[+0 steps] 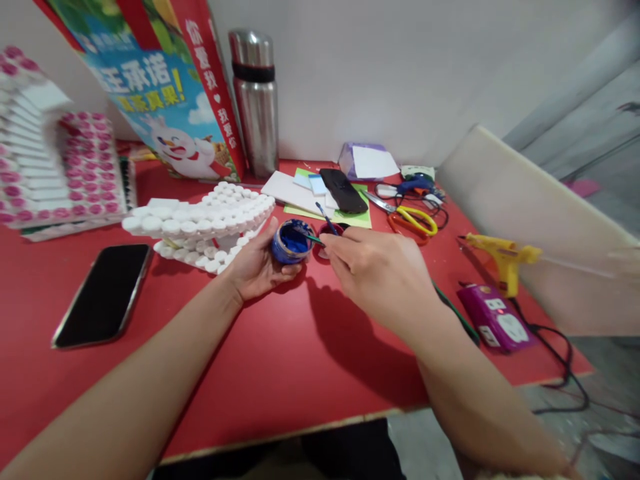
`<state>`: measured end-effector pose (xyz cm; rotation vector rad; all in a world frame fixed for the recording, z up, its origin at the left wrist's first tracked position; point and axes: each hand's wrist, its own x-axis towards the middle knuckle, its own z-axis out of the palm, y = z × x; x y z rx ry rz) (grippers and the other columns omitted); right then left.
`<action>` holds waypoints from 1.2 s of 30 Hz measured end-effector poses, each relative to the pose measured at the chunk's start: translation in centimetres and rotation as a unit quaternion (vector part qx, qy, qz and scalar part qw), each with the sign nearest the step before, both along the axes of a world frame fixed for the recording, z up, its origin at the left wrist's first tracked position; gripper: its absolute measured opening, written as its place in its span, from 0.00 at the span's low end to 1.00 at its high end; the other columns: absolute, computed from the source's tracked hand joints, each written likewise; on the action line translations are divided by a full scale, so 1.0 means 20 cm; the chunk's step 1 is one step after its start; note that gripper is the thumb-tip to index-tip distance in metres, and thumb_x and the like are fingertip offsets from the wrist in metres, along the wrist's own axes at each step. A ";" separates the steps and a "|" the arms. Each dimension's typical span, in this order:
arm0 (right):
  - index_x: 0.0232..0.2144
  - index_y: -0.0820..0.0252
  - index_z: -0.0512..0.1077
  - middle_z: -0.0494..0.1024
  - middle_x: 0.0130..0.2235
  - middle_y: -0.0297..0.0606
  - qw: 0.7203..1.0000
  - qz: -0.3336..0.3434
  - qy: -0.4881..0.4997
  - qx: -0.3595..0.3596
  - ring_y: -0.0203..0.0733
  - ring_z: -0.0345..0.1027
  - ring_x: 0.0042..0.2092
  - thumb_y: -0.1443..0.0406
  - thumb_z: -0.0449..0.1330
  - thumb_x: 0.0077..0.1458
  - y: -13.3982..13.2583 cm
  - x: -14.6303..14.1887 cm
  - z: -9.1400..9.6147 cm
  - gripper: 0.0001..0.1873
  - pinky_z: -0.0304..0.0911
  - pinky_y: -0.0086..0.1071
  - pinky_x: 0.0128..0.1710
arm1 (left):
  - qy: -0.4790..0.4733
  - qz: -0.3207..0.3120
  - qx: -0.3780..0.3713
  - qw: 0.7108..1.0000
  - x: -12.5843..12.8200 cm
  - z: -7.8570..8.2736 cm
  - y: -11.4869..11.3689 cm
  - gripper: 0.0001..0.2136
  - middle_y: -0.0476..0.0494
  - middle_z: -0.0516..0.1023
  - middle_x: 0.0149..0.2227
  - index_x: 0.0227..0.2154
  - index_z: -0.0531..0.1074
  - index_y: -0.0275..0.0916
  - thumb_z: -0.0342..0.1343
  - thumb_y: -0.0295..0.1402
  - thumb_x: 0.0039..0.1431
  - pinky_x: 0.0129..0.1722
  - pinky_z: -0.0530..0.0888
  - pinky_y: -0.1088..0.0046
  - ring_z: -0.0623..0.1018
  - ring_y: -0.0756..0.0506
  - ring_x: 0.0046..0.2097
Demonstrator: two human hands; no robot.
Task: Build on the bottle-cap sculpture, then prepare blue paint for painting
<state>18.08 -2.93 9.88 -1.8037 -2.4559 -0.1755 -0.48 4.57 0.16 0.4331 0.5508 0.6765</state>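
My left hand (255,265) rests on the red table (280,360) with its fingers wrapped round a small open pot of blue paint (291,242). My right hand (373,267) pinches a thin green-handled paintbrush (311,237), and the brush tip sits in the blue paint. Just behind the pot lies a small red lid or pot (331,233) with another brush (326,217) leaning over it. A white model made of rows of round white caps (200,223) stands directly left of the pot, touching my left fingers.
A black phone (104,293) lies at left. Pink-and-white cap stacks (60,167), a printed bag (160,87) and a steel flask (256,100) stand behind. Scissors (413,220), a yellow glue gun (503,257), a purple power strip (495,320) and papers (325,197) lie right.
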 end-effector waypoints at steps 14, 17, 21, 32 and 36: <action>0.49 0.54 0.81 0.82 0.40 0.40 0.999 0.007 0.001 -0.044 0.42 0.73 0.37 0.67 0.53 0.68 0.02 0.00 0.02 0.17 0.42 0.36 0.30 | 0.004 0.002 -0.012 1.000 0.01 0.01 0.00 0.31 0.30 0.78 0.32 0.39 0.76 0.30 0.33 0.48 0.75 0.13 0.59 0.80 0.69 0.50 0.20; 0.49 0.53 0.81 0.82 0.39 0.40 0.999 0.004 -0.004 -0.039 0.42 0.72 0.35 0.67 0.53 0.68 0.00 0.00 0.03 0.17 0.42 0.36 0.30 | 0.005 0.002 -0.012 1.000 0.01 0.02 0.00 0.31 0.30 0.78 0.32 0.39 0.76 0.30 0.33 0.48 0.75 0.13 0.59 0.80 0.69 0.50 0.21; 0.46 0.57 0.81 0.81 0.36 0.40 1.000 -0.011 -0.021 -0.005 0.40 0.69 0.32 0.68 0.52 0.68 -0.03 0.00 0.03 0.17 0.42 0.36 0.30 | -0.008 0.010 -0.007 1.000 0.00 0.01 0.00 0.31 0.30 0.78 0.32 0.41 0.76 0.29 0.34 0.48 0.75 0.14 0.60 0.80 0.70 0.49 0.22; 0.46 0.59 0.79 0.80 0.36 0.40 0.999 -0.035 -0.038 0.012 0.41 0.71 0.32 0.67 0.49 0.71 -0.02 -0.03 0.01 0.18 0.40 0.37 0.29 | -0.008 0.007 -0.008 1.000 -0.01 0.00 0.00 0.31 0.29 0.78 0.33 0.40 0.76 0.29 0.34 0.48 0.75 0.14 0.61 0.79 0.70 0.49 0.22; 0.48 0.60 0.79 0.80 0.37 0.41 0.999 -0.028 -0.032 0.017 0.42 0.72 0.34 0.66 0.48 0.72 -0.03 -0.03 0.00 0.19 0.42 0.36 0.29 | -0.012 0.008 -0.014 1.000 -0.01 0.01 0.00 0.30 0.30 0.78 0.32 0.39 0.76 0.30 0.34 0.48 0.75 0.14 0.61 0.79 0.70 0.49 0.22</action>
